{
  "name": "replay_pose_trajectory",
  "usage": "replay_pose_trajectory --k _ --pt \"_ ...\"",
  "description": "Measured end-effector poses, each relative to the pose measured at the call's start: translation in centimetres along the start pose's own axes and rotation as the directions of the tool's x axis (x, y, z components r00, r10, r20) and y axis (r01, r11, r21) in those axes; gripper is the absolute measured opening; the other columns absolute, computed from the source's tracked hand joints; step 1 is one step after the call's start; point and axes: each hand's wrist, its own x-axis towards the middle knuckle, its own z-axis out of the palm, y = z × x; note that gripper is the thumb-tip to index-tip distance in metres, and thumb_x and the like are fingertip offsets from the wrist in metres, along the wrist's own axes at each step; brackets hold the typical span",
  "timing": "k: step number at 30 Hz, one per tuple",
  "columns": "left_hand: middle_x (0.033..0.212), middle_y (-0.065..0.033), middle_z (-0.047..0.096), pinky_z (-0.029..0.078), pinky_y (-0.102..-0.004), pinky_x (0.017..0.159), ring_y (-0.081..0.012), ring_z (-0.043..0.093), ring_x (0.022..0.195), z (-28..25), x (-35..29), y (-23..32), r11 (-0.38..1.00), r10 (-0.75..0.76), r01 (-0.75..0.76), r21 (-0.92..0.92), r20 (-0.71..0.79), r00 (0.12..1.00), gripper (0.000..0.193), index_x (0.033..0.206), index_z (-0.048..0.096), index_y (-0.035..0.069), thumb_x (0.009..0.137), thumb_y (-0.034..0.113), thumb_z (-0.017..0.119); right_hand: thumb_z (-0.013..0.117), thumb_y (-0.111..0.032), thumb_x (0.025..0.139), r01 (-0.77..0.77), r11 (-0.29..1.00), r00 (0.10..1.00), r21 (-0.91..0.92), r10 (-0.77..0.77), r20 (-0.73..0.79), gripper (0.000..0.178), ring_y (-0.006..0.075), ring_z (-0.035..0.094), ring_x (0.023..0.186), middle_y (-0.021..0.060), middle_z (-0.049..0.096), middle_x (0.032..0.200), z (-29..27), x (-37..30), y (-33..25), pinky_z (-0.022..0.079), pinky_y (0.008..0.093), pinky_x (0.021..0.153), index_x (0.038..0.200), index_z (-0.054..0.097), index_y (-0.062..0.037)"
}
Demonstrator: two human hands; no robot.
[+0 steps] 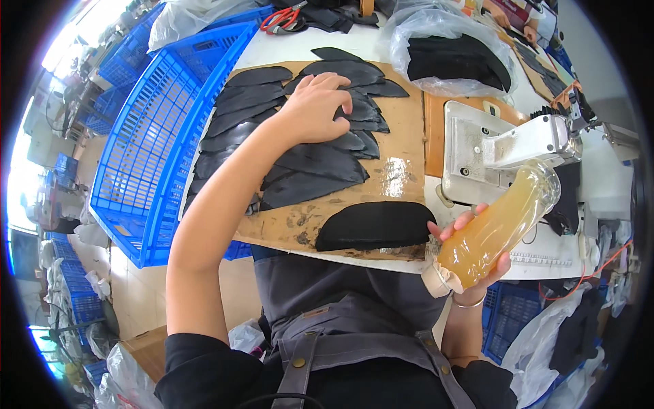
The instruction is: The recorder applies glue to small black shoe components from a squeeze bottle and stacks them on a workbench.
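Note:
My right hand point(501, 268) grips a clear bottle point(503, 228) of cloudy yellow liquid. The bottle is tilted, its wrapped, pale mouth pointing down and left, close to the table's front edge. Beside it, a single black half-moon piece point(376, 226) lies flat on the brown board point(402, 150). Farther left, many dark, leaf-shaped pieces point(310, 167) overlap in rows, some with a wet shine. Over these reaches my left hand point(315, 109), palm down with its fingers apart; its fingertips are at the upper pieces, and I cannot tell whether they touch.
A blue plastic crate point(146, 146) stands along the table's left side. Right of the board is a white sewing machine point(524, 146). At the back lie red-handled scissors point(282, 19) and a plastic bag point(409, 34) with black pieces. Another person's hands point(501, 13) show at the far right.

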Motion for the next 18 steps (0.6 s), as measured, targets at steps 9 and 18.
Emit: replay_pose_trajectory --k 9,18 --pt "0.085 -0.0101 0.06 0.045 -0.038 0.069 -0.0259 0.058 0.077 -3.1 -8.8 6.7 0.983 0.085 -0.127 -0.134 -0.283 0.955 0.016 0.086 0.062 0.004 0.071 0.007 0.064 0.066 -0.048 0.074 0.107 0.994 0.994 -0.022 -0.107 0.014 0.078 0.033 0.06 0.094 0.0203 0.053 0.105 1.8 1.0 -1.4 0.048 0.0494 0.089 0.129 0.032 -0.0057" --pt "0.102 -0.0086 0.064 0.05 -0.0326 0.075 -0.0227 0.062 0.088 3.0 -16.9 10.2 0.991 0.065 -0.113 -0.075 -0.467 0.882 0.034 0.099 0.065 0.006 0.066 0.006 0.071 0.069 -0.031 0.078 0.269 0.714 0.945 -0.646 -0.067 0.319 0.065 0.0281 0.05 0.111 0.0186 0.05 0.12 7.9 5.4 2.1 0.043 0.0432 0.094 0.129 0.038 -0.0042"
